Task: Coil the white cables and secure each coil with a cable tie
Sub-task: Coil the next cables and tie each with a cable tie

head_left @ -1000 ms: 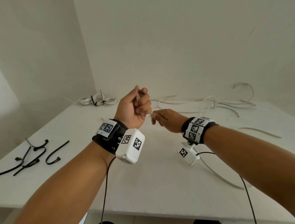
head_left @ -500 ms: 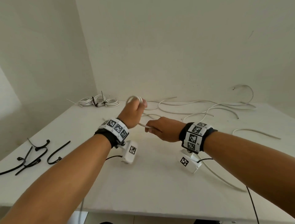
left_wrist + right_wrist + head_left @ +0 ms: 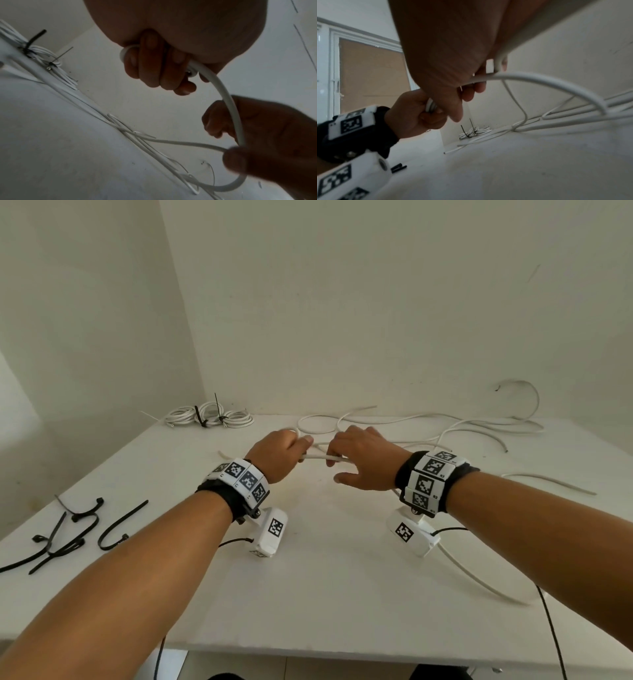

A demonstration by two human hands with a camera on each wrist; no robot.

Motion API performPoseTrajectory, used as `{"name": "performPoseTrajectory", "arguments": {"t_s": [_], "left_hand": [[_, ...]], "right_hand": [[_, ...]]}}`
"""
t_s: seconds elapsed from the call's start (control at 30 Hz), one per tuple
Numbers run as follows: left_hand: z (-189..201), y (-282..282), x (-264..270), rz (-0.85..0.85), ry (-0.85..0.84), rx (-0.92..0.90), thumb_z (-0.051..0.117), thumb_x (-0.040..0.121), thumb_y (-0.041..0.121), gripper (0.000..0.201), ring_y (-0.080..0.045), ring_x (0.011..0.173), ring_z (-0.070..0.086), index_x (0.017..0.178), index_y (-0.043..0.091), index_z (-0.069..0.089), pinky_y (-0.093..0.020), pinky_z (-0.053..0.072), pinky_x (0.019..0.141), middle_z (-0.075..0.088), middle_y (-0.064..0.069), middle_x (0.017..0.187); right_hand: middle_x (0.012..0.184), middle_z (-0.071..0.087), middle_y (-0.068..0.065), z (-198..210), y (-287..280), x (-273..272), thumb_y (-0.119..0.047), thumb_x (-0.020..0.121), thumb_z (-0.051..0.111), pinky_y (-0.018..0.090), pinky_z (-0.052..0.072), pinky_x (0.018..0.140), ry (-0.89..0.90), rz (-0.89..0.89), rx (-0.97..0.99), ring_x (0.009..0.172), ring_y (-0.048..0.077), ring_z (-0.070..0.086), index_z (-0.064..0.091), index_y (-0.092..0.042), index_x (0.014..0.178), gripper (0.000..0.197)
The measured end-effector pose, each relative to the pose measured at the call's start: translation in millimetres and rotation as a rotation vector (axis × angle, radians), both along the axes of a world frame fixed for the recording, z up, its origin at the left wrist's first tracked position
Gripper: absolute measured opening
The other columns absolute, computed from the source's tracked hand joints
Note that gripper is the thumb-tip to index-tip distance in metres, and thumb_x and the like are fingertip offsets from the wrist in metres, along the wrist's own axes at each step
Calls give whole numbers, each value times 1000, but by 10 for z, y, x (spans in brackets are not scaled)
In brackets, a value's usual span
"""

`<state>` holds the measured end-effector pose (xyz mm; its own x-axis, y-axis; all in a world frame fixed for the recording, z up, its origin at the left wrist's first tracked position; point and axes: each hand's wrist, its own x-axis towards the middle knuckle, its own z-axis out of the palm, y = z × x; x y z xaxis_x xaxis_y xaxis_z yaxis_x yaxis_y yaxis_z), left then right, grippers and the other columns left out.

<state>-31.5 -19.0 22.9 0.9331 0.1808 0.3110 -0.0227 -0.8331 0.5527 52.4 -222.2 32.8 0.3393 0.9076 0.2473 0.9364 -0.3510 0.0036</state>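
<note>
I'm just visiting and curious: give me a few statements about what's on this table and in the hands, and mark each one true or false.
1. The left hand grips loops of white cable. True.
2. The right hand holds a black cable tie. False: it handles the same white cable.
3. Tied cable coils lie at the table's far left corner. True.
4. The loose black cable ties lie at the table's right edge. False: they lie at its left edge.
5. All the cables are already coiled. False: loose white cables sprawl along the far side.
</note>
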Motion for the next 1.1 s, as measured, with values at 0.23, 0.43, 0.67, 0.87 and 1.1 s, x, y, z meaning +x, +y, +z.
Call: {"name": "performPoseTrajectory", "arguments": {"t_s": [0.23,0.43,0.67,0.87,1.1], "left_hand": [[11,133,-36,43,6,-79,38,90,57,56,-19,59,53,61,12,54,-35,41,66,55,5,61],[18,48,-106,65,162,-225,25,106,45,60,-10,37,36,59,13,46,-30,34,57,41,4,42],[10,-172,-215,-136,293,-684,24,103,58,58,-13,44,15,59,20,32,-26,10,46,21,3,52],[182,-324,-291,-321,288,-1038,23,103,55,56,-12,43,5,59,20,32,-27,6,45,18,8,43],[359,-511,-350,-505,231,-1181,31,92,56,49,-14,41,4,57,22,35,-26,8,42,21,10,38]], "right_hand": [[109,59,-6,16,-193,142,-47,97,51,37,38,95,114,-203,-203,105,15,51,68,-26,99,27],[62,60,-14,304,-200,238,-33,97,60,18,40,61,525,-107,236,55,2,49,64,-28,78,20],[59,49,-9,550,-252,403,-48,98,52,24,34,73,332,-246,104,62,5,45,65,-22,81,33],[70,56,-10,345,-154,453,-46,104,38,25,37,83,316,-210,30,68,5,54,66,-42,95,30],[69,52,-6,324,-90,407,-43,105,36,22,36,60,340,-199,94,62,10,49,69,-18,93,43]]}}
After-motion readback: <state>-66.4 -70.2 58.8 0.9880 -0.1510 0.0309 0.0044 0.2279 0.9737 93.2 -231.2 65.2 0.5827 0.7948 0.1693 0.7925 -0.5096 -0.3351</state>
